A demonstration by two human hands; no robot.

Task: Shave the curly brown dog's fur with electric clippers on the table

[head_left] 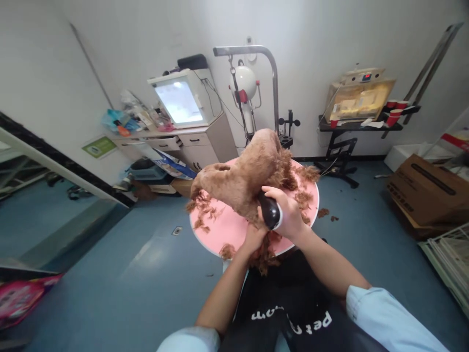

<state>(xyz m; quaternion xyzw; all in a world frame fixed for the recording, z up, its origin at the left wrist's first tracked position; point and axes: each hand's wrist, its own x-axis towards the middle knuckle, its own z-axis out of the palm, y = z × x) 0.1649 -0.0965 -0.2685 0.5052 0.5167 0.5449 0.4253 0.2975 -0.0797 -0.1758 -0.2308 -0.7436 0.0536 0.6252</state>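
Note:
A brown curly-coated dog [242, 176] stands on a round pink grooming table [227, 227], its head toward the left. My right hand [289, 215] is closed round a black and white electric clipper [270, 211] pressed against the dog's rear flank. My left hand [253, 238] is closed on the dog's hind leg under its body, the fingers mostly hidden in fur. Clumps of cut brown fur [205, 211] lie on the tabletop and on my black apron [293, 298].
A metal grooming arm [273, 83] rises behind the table with a white stand dryer [245, 83] next to it. Cabinet with a lit box [181, 100] at back left, black side table [361, 126] with red cups at back right, cardboard boxes [425, 190] at right. Fur bits lie on the blue floor [324, 212].

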